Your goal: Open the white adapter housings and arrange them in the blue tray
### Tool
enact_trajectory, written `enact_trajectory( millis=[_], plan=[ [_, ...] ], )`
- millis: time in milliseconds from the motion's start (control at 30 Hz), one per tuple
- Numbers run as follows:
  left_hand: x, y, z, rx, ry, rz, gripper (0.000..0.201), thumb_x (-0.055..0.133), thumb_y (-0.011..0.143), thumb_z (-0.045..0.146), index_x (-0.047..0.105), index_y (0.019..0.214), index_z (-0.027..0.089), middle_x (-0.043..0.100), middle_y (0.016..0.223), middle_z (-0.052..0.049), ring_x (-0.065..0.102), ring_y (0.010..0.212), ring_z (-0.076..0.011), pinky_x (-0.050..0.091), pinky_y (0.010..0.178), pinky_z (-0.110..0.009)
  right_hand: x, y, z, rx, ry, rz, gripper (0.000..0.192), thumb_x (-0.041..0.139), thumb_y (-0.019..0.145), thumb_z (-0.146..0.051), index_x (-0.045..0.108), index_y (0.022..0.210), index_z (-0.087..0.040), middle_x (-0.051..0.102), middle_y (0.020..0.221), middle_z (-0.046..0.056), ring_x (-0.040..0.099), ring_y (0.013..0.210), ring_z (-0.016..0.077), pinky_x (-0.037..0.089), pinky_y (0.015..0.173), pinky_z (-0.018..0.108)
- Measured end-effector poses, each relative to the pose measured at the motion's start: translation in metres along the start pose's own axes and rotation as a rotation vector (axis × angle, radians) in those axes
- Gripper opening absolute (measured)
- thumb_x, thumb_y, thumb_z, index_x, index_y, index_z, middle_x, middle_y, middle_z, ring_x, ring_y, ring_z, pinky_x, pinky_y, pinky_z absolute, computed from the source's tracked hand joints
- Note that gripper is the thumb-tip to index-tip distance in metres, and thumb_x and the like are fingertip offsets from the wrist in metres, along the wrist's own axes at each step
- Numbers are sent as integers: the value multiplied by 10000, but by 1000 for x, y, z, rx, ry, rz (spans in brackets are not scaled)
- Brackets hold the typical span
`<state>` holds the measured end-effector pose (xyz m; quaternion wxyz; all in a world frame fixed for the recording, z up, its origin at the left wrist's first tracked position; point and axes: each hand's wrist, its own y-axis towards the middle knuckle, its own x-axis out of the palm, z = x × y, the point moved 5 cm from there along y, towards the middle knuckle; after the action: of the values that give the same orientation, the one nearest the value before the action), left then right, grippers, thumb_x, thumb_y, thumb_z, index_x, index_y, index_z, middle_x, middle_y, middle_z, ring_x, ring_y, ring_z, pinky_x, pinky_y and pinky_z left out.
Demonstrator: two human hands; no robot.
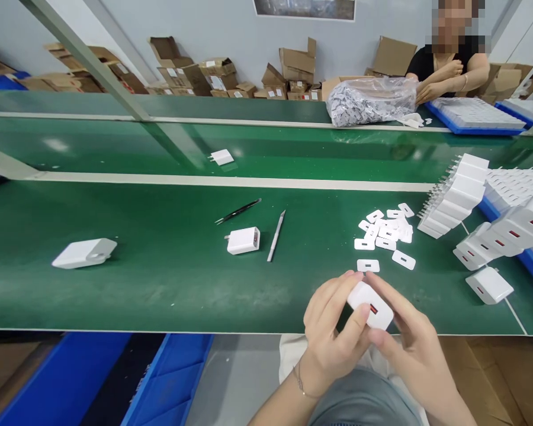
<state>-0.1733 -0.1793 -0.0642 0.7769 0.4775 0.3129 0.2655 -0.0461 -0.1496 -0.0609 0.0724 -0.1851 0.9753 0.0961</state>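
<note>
Head view, down over green bench (160, 266)

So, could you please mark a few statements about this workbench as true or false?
1. Both hands hold one white charger. True: left hand, right hand.
2. The tweezers lie to the right of the label pile. False: they lie to its left.
3. A lone charger lies between the tweezers and the craft knife. True.
4. The plastic bag sits on the near bench. False: it is on the far side, by another person.
</note>
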Motion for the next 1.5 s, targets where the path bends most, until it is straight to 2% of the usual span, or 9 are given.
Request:
enact_trajectory(
  millis=[100, 200, 333, 433, 767, 1100, 1300, 1400, 1500],
  plan=[
    [-2, 1, 1, -17, -36, -29, 373, 744, 775, 126, 614, 1083, 290, 669, 1312, -94, 684, 1125, -265, 608, 848, -434, 9, 3, 12, 205, 352, -53, 465, 691, 877, -462, 632, 1312, -307, 691, 1283, 81, 693, 1111, 259, 611, 892, 369],
    [-1, 7, 3, -41, -126, -119, 548, 712, 756, 34, 564, 1182, 346, 676, 1297, -59, 659, 1170, -255, 585, 923, -470, 6, 8, 17, 205, 512, -3, 422, 725, 848, -450, 680, 1240, -298, 715, 1231, 76, 695, 1092, 253, 586, 929, 373],
    [4, 11, -9, -435, -520, -304, 626, 701, 851, 233, 442, 1416, 307, 577, 1369, -143, 567, 1289, -296, 529, 1037, -493, -20, 11, 8, 31, 184, 59, 422, 721, 857, -355, 664, 1271, -299, 688, 1261, 83, 674, 1098, 255, 597, 870, 351],
    [10, 10, -18, -752, -785, -380, 556, 749, 833, 369, 567, 1350, 271, 584, 1277, -135, 626, 1192, -270, 564, 1004, -385, -33, 9, -4, -90, -155, 3, 453, 719, 853, -308, 638, 1299, -299, 679, 1236, 84, 662, 1073, 254, 587, 857, 359],
    [32, 2, -14, -1073, -1071, -181, 571, 902, 627, 430, 688, 1116, 229, 649, 1147, -107, 697, 1019, -270, 630, 807, -325, -23, 1, -5, -355, -105, 128, 275, 457, 999, -281, 633, 1203, -332, 559, 1280, 69, 549, 1205, 249, 524, 905, 400],
    [37, -5, -3, -1091, -1005, -122, 542, 874, 672, 435, 685, 1124, 202, 638, 1195, -116, 690, 1061, -282, 623, 860, -339, -24, 7, -10, -485, -82, 202, 271, 418, 1001, -230, 665, 1085, -307, 577, 1158, 63, 580, 1081, 235, 515, 819, 395],
    [45, -4, -8, -825, -858, -442, 518, 788, 796, 326, 597, 1271, 246, 607, 1281, -139, 663, 1162, -286, 598, 960, -402, -68, -16, 17, -230, -221, 56, 232, 676, 894, -260, 727, 1113, -316, 613, 1190, 84, 632, 1062, 241, 569, 844, 386],
    [40, 43, 4, -460, -529, -578, 598, 787, 795, 301, 559, 1346, 268, 537, 1411, -148, 561, 1304, -326, 523, 1061, -487, -123, -39, 30, -177, -359, 453, 202, 714, 860, -273, 751, 1058, -288, 614, 1182, 90, 617, 1100, 266, 561, 879, 423],
    [28, 78, 47, -157, -469, -590, 224, 701, 865, 287, 701, 1089, 289, 692, 1163, -72, 645, 1177, -311, 476, 1097, -512, -174, -57, 43, -147, -487, 876, 259, 713, 863, -305, 724, 1117, -260, 541, 1250, 88, 540, 1221, 285, 500, 990, 436]
  ],
)
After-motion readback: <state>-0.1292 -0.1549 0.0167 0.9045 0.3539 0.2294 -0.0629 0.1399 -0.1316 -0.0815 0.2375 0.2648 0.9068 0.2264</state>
